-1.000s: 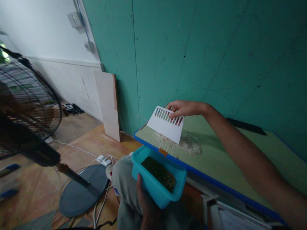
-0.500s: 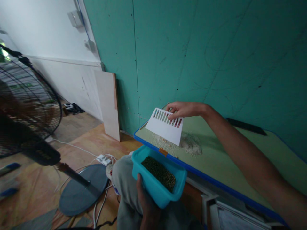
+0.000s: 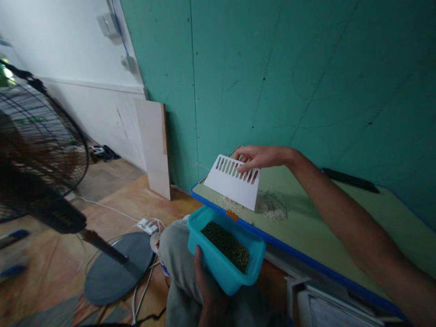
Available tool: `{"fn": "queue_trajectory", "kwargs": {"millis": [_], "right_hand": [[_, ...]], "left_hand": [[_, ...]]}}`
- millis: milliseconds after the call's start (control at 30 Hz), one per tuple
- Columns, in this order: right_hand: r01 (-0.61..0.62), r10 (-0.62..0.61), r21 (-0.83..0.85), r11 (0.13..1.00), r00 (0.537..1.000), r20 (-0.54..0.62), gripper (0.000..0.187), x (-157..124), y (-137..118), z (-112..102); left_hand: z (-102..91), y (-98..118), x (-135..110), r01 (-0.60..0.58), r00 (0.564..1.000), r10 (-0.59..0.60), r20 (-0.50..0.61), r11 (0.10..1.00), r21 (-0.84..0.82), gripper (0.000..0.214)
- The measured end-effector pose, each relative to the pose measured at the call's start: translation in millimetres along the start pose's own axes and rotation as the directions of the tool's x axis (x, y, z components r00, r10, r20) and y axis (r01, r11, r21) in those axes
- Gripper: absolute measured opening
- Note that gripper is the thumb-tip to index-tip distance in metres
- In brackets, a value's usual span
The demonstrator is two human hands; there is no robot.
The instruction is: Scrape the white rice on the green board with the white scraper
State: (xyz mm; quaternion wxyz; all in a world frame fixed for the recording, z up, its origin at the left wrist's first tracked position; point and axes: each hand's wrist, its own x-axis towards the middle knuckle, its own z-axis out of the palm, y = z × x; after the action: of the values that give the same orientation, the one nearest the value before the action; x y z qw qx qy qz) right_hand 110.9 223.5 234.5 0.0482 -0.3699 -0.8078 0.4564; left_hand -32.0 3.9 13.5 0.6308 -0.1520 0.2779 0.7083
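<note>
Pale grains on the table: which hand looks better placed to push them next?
Probably the right hand: it holds the white scraper, whose lower edge is at the pale grains on the table. The left hand is occupied holding the tub by the table's edge.

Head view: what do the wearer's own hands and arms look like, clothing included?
The right hand is ungloved, and the slim right arm is bare to the frame's edge, with no sleeve, watch or markings visible. The left hand, partly hidden, also shows no glove. Pale grey trousers cover the legs.
</note>
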Motion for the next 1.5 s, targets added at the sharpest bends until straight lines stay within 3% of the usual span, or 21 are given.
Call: {"fn": "queue_trajectory", "kwargs": {"millis": [133, 300, 667, 800, 1100, 1333, 1500], "right_hand": [[0.020, -0.021, 0.009, 1.000, 1.000, 0.020, 0.039, 0.8, 1.2, -0.1], [0.023, -0.024, 0.036, 0.999, 0.999, 0.032, 0.040, 1.4, 0.5, 1.4], [0.013, -0.016, 0.052, 0.999, 0.999, 0.051, 0.040, 3.7, -0.4, 4.2], [0.027, -0.029, 0.044, 0.999, 0.998, 0.061, 0.041, 4.9, 1.6, 4.4], [0.044, -0.048, 0.044, 0.998, 0.996, 0.078, 0.042, 6.7, 4.5, 5.0], [0.056, -0.059, 0.031, 0.998, 0.993, 0.103, 0.043, 5.4, -2.9, 10.3], [0.044, -0.043, -0.001, 0.999, 0.994, 0.101, 0.043, 3.8, -10.4, 14.0]], "left_hand": [[-0.5, 0.1, 0.3, 0.037, 0.999, -0.037, 0.024, 0.999, 0.011, 0.054], [-1.8, 0.1, 0.0, -0.019, 1.000, 0.018, 0.017, 0.999, 0.051, 0.055], [-1.9, -0.6, 1.8, -0.025, 0.999, 0.023, 0.030, 0.998, 0.052, 0.062], [-0.1, -0.5, 0.5, -0.058, 0.998, 0.057, 0.023, 0.996, 0.063, 0.059], [1.3, 2.0, -3.4, -0.022, 0.998, 0.016, 0.058, 0.996, 0.089, 0.051], [-2.1, -1.9, 1.4, -0.058, 0.998, 0.055, 0.036, 0.994, 0.094, 0.055], [-6.9, -3.8, 3.9, -0.020, 0.997, 0.014, 0.076, 0.997, 0.069, 0.057]]}}
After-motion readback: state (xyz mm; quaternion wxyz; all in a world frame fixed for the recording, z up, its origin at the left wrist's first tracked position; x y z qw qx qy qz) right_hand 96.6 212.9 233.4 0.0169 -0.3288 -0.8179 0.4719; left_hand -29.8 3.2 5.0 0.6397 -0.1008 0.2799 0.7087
